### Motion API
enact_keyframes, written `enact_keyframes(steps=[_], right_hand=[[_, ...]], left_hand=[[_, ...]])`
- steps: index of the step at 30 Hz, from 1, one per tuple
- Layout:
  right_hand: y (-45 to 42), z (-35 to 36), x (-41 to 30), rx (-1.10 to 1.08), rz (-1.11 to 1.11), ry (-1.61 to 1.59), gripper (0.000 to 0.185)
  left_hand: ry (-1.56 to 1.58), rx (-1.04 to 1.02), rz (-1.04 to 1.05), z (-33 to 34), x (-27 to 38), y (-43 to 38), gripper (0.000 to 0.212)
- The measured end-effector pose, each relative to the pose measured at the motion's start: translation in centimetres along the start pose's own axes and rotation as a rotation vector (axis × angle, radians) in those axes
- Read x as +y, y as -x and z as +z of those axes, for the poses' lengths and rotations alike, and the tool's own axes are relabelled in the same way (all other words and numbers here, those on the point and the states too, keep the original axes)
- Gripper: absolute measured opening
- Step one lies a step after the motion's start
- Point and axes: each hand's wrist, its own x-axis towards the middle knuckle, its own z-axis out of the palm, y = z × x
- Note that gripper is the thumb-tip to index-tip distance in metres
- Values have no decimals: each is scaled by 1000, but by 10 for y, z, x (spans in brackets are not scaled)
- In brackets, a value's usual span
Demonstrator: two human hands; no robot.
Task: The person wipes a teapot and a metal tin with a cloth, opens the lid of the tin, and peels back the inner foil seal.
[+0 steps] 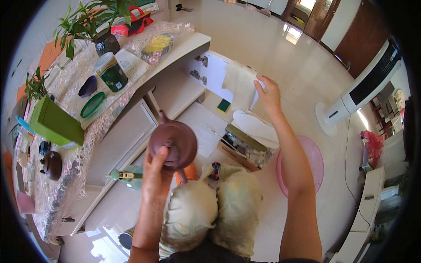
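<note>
A reddish-brown clay teapot with its lid on rests in my left hand, the thumb lying over the lid beside its knob. My right hand is raised at the right, its thumb and fingertips at the top edge of a pale cloth draped over the open white cabinet door. Below the door a green and yellow sponge lies on the floor. A second, darker teapot stands on the lace-covered cabinet top at the left.
The cabinet top carries a green tin, a green box and plants. A box of odds and ends stands before my knees, with a pink basin to its right. A green spray bottle is by the cabinet; a tower fan stands right.
</note>
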Motion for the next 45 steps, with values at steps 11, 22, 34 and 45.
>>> enact_keyframes(steps=[11,22,34,45], right_hand=[[-44,20,-7,143,356,-297,25],[25,-28,-164,-778,-213,-950,28],[53,-47,-191,-367,-286,-591,36],[53,-81,-194,-787,333,-1060,23]], left_hand=[[82,10,-130,39,-30,-50,59],[66,-49,-55,50,-42,-43,52],[202,140,137,56,-37,-33,42],[393,198,37,30,-40,-38,47]])
